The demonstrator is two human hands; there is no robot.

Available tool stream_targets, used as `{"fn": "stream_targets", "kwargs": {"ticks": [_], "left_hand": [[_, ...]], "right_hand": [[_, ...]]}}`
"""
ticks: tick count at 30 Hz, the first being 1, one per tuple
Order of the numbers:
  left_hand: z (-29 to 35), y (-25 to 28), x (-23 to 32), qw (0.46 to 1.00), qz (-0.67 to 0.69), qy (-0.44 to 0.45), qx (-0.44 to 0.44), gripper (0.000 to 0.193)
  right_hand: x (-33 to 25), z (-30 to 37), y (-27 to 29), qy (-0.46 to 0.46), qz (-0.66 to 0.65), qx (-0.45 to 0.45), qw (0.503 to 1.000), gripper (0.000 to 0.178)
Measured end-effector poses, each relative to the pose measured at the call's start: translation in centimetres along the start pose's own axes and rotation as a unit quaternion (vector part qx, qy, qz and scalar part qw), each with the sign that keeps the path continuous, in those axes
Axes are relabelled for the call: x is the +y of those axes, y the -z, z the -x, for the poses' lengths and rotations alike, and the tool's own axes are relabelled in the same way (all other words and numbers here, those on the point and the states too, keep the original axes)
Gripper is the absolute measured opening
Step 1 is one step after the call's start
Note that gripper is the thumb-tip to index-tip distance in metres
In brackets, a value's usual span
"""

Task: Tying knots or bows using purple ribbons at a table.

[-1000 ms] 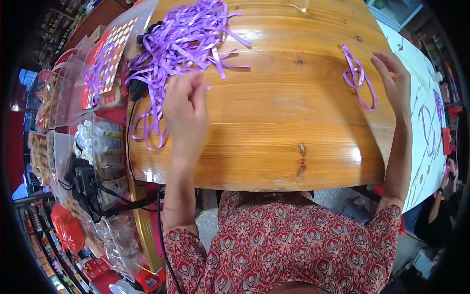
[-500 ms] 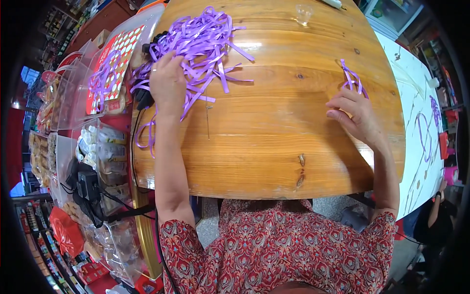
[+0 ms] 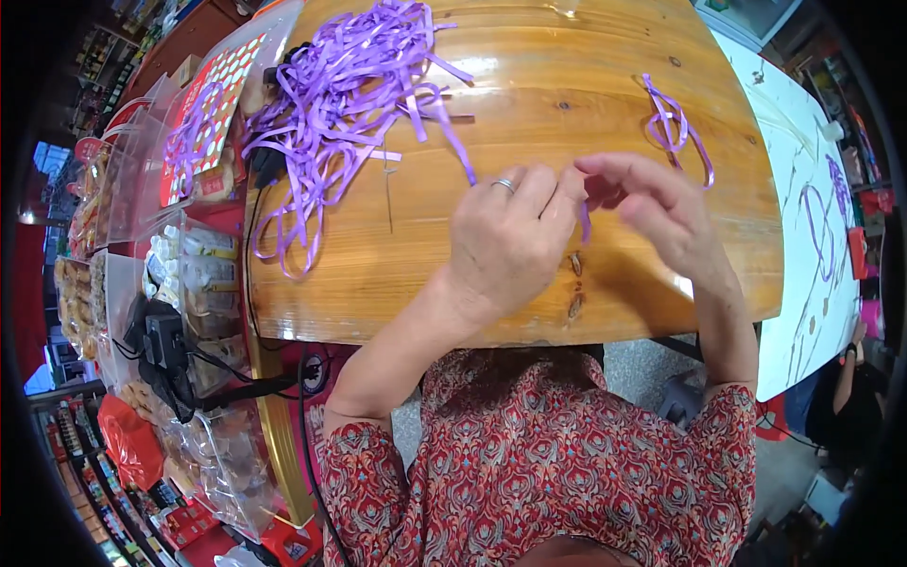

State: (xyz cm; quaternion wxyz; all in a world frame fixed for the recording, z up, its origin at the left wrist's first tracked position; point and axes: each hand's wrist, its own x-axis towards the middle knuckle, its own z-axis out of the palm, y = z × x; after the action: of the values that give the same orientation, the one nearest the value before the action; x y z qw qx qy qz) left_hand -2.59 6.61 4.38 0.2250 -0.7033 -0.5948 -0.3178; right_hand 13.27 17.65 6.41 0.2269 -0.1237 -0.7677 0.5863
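- Ribbon, a single purple strand (image 3: pixel 452 137), runs from the heap to the left hand; its short end (image 3: pixel 586 224) hangs just past that hand's fingers, above the table.
- Left hand (image 3: pixel 510 236), ring on one finger, is folded closed on the strand, back turned up; the pinch itself is hidden.
- Right hand (image 3: pixel 661 213) is partly open just beside it, fingers curved and thumb apart from them; whether its fingertips touch the ribbon, one cannot tell.
- Purple heap (image 3: pixel 368 80) of tangled ribbons lies at the far left of the wooden table (image 3: pixel 529 113).
- Thin metal rod (image 3: pixel 388 200) lies on the wood between the heap and the left hand.
- Looped ribbon (image 3: pixel 673 128) lies beyond the right hand, near the table's right side.
- White table (image 3: pixel 803 321) stands further right, more purple ribbon (image 3: pixel 839 194) on it.
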Motion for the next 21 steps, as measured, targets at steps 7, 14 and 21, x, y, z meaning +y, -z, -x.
{"fn": "stream_targets", "kwargs": {"ticks": [7,14,21], "left_hand": [[1.1,-1.9,1.5,0.998,0.040,0.020,-0.044,0.023],[1.7,-1.6,1.5,0.926,0.326,0.139,-0.133,0.013],[0.7,0.1,1.5,0.641,0.615,0.413,-0.201,0.017]], "right_hand": [[1.5,3.6,-1.4,-0.072,0.045,0.055,0.995,0.036],[2.9,4.5,0.0,0.006,0.151,0.123,0.981,0.013],[2.7,4.0,-0.1,0.102,0.230,0.128,0.959,0.014]]}}
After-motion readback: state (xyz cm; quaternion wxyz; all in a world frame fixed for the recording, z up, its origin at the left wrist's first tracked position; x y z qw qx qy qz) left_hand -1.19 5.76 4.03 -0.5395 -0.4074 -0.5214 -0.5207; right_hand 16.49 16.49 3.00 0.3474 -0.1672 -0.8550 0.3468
